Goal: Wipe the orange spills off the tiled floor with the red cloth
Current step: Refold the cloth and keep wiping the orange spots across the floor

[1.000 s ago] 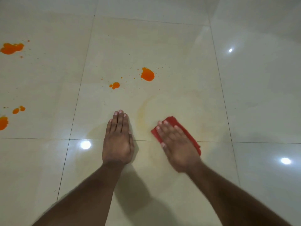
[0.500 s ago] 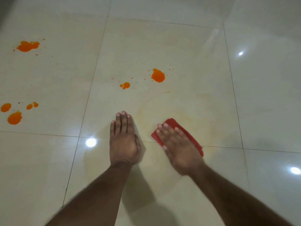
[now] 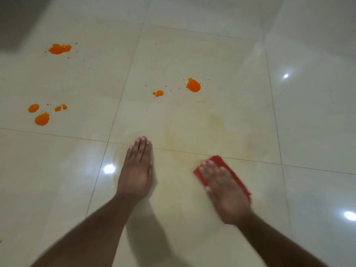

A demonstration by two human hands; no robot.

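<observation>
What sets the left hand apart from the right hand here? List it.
The left hand lies flat on the bare floor tile; the right hand presses flat on the red cloth. The left hand points straight ahead and looks sharp; the right hand angles toward the left and is motion-blurred. Both have straight fingers and lie below the orange spills.

No readable text or labels anywhere.

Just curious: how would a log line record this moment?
right hand: flat on cloth | left hand: flat on floor | spills: unwiped
</observation>
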